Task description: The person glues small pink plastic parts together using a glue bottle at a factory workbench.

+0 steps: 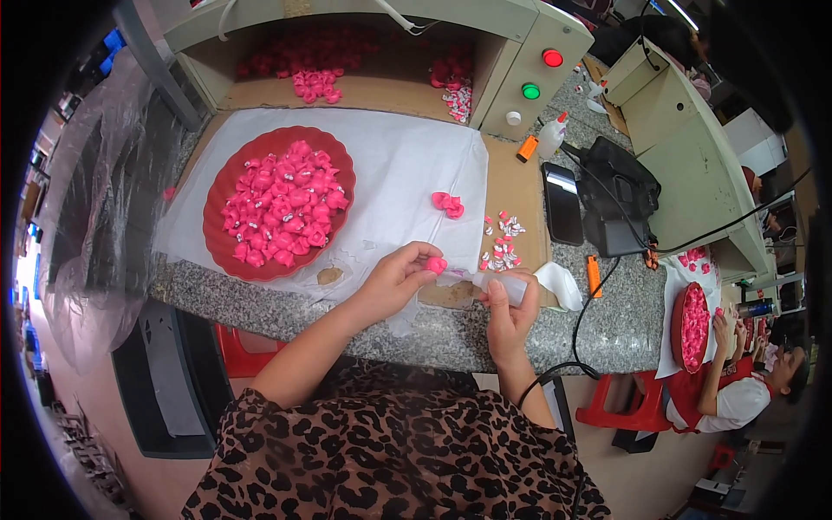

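My left hand (400,276) pinches a small pink figure piece (436,264) over the table's front edge. In my right hand (510,322) is a small translucent squeeze bottle (511,289), its thin nozzle pointing left and close to the pink piece; whether they touch I cannot tell. A few loose pink pieces (448,204) lie on the white sheet beyond my hands. Beside them is a scatter of tiny pink and white parts (503,247) on cardboard. To the left, a red scalloped tray (218,186) is heaped with pink pieces, many carrying small white parts.
A cream machine housing (542,82) with red and green lights stands behind, more pink pieces inside. Rightward are a black phone (563,204), a black bag (617,186), a glue bottle (552,136), orange box cutters (594,276) and a cable. Another person (737,394) works at far right.
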Action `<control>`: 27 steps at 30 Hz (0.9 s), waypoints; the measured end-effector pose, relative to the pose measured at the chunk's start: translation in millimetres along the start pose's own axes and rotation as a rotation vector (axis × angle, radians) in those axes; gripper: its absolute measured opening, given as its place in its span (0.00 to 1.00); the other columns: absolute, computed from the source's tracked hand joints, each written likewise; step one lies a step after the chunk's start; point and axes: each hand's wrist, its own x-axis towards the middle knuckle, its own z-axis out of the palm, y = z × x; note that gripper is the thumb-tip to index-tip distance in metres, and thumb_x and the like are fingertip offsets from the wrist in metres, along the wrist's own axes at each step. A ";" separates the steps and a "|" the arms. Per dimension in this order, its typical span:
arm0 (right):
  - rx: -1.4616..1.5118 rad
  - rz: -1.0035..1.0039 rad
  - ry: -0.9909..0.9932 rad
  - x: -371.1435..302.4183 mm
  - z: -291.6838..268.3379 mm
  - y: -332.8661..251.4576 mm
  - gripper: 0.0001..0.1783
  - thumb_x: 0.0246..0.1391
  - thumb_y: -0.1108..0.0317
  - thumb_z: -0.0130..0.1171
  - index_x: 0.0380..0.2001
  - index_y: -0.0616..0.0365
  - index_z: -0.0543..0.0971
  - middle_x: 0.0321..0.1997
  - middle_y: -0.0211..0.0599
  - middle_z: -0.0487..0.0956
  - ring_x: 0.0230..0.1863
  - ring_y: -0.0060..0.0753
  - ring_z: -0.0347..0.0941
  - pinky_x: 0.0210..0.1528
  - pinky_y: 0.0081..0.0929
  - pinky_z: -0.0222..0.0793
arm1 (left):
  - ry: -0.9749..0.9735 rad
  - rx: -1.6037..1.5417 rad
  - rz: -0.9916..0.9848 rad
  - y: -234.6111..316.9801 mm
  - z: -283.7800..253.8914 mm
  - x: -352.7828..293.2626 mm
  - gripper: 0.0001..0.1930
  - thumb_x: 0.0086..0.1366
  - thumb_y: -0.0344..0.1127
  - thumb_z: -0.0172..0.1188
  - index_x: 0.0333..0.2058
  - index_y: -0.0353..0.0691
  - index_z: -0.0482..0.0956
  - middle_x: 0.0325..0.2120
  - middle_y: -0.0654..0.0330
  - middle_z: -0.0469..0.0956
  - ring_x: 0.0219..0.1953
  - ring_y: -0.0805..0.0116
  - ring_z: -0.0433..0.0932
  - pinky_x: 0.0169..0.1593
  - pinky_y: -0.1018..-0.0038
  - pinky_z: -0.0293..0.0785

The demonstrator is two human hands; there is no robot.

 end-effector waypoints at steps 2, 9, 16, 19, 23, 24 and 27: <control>0.007 0.003 -0.002 -0.2 0.2 -0.3 0.09 0.49 0.74 0.49 0.33 0.63 0.61 0.32 0.37 0.65 0.26 0.22 0.66 0.28 0.16 0.63 | 0.000 -0.003 0.004 0.4 0.4 -0.3 0.11 0.58 0.27 0.50 0.40 0.33 0.66 0.35 0.63 0.67 0.39 0.78 0.68 0.43 0.82 0.65; 0.024 0.011 -0.007 -1.4 1.4 0.7 0.09 0.50 0.73 0.49 0.33 0.62 0.61 0.31 0.36 0.65 0.26 0.21 0.65 0.28 0.16 0.63 | 0.008 -0.017 0.019 -5.0 -0.8 0.0 0.10 0.58 0.26 0.50 0.39 0.33 0.65 0.35 0.63 0.67 0.39 0.78 0.67 0.43 0.82 0.65; 0.076 0.026 0.029 -3.1 4.1 0.4 0.09 0.50 0.73 0.49 0.33 0.63 0.61 0.32 0.37 0.65 0.26 0.21 0.66 0.28 0.16 0.63 | 0.083 -0.013 0.156 -12.7 1.5 1.4 0.11 0.51 0.19 0.54 0.32 0.34 0.64 0.33 0.63 0.64 0.37 0.77 0.67 0.43 0.81 0.68; 0.065 -0.027 0.034 -3.3 7.7 -2.0 0.08 0.50 0.73 0.48 0.31 0.62 0.62 0.31 0.35 0.64 0.23 0.20 0.65 0.24 0.14 0.63 | 0.132 0.153 0.184 -11.3 2.9 1.4 0.12 0.48 0.17 0.56 0.30 0.35 0.63 0.32 0.63 0.62 0.36 0.76 0.67 0.42 0.80 0.69; 0.003 -0.053 0.015 -4.4 6.6 -0.1 0.08 0.50 0.73 0.49 0.31 0.62 0.62 0.31 0.35 0.64 0.23 0.20 0.65 0.24 0.14 0.63 | 0.146 0.163 0.205 -10.5 4.5 1.6 0.12 0.47 0.17 0.56 0.28 0.34 0.63 0.32 0.62 0.61 0.36 0.76 0.67 0.42 0.79 0.70; -0.009 -0.060 0.004 -4.5 6.1 1.1 0.08 0.50 0.73 0.49 0.31 0.62 0.62 0.31 0.35 0.64 0.23 0.20 0.65 0.24 0.14 0.63 | 0.156 0.172 0.204 -9.4 5.5 1.4 0.12 0.47 0.17 0.57 0.28 0.34 0.63 0.32 0.62 0.61 0.36 0.75 0.67 0.42 0.80 0.70; -0.023 -0.064 -0.008 -5.8 6.0 3.6 0.08 0.50 0.73 0.49 0.32 0.62 0.62 0.31 0.35 0.64 0.23 0.20 0.65 0.24 0.14 0.63 | 0.174 0.200 0.213 -9.1 5.7 0.8 0.12 0.47 0.17 0.57 0.27 0.34 0.64 0.31 0.61 0.61 0.35 0.75 0.68 0.42 0.80 0.71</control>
